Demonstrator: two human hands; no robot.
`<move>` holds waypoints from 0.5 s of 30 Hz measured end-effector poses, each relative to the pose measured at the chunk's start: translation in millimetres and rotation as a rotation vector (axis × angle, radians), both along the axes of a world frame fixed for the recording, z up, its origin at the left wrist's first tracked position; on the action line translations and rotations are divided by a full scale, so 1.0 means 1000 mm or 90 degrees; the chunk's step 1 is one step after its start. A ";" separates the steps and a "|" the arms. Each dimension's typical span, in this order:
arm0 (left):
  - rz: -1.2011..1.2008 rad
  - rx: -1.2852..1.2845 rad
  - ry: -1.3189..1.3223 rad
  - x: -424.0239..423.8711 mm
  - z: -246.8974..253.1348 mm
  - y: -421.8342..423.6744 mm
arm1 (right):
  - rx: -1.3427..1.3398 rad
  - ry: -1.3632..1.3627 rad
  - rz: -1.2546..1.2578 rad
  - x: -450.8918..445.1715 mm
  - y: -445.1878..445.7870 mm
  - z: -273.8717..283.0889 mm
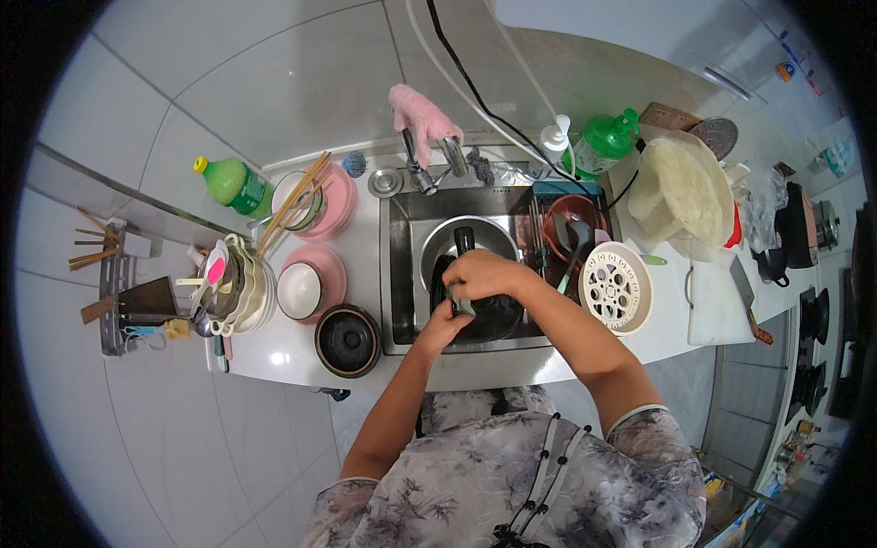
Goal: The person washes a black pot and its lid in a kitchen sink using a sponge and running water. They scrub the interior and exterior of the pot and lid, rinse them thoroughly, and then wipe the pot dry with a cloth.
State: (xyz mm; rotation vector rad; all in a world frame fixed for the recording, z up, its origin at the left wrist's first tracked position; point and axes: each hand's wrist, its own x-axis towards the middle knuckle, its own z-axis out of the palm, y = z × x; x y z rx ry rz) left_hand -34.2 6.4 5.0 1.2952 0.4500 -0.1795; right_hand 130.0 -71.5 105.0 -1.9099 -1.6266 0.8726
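In the sink [404, 274], a black pot [490, 320] with a stubby black handle [464, 238] lies in front of a round steel basin [438, 233]. My right hand [488, 275] reaches down over the pot, its fingers closed on a small greyish cloth or scrubber [462, 301]. From below, my left hand [437, 330] meets it and pinches the same greyish piece. The two hands nearly touch, and my fingers partly hide the piece. Much of the pot's near rim is hidden behind my hands.
Left of the sink stand a black lid [347, 341], a white bowl [299, 291] and stacked pink plates [342, 205] with chopsticks. At right are a rack holding a red-brown bowl [579, 205], a cream strainer [615, 288], and a cleaver [743, 284] on a white cutting board [716, 308]. The faucet [418, 171] rises behind.
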 end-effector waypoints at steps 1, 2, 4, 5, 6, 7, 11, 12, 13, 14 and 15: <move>-0.003 0.006 -0.026 -0.001 -0.005 0.000 | -0.027 -0.055 0.046 -0.006 0.003 0.004; -0.007 0.013 -0.053 -0.002 -0.010 0.000 | -0.054 -0.109 0.093 -0.014 0.005 0.007; 0.006 0.048 -0.075 0.000 -0.009 -0.001 | -0.039 -0.241 0.188 -0.031 0.005 0.002; 0.011 0.065 -0.088 0.001 -0.007 -0.002 | -0.019 -0.277 0.212 -0.036 0.002 -0.002; 0.026 0.013 -0.109 0.000 -0.001 -0.003 | -0.006 -0.261 0.208 -0.035 0.001 -0.001; 0.023 0.026 -0.076 -0.001 0.002 -0.002 | 0.006 -0.245 0.205 -0.034 -0.001 0.000; -0.009 0.026 -0.009 -0.004 0.013 -0.001 | 0.028 -0.118 -0.016 -0.012 0.001 -0.010; -0.023 0.011 -0.009 -0.005 0.015 -0.003 | 0.008 -0.044 -0.057 0.003 0.001 -0.015; -0.012 -0.009 0.003 -0.006 0.018 -0.003 | -0.011 0.031 -0.100 0.016 0.000 -0.025; -0.002 -0.029 0.015 -0.008 0.021 -0.004 | -0.048 -0.019 -0.151 0.024 -0.007 -0.036; 0.010 -0.045 0.026 -0.010 0.024 -0.001 | -0.080 -0.069 -0.202 0.032 -0.013 -0.048</move>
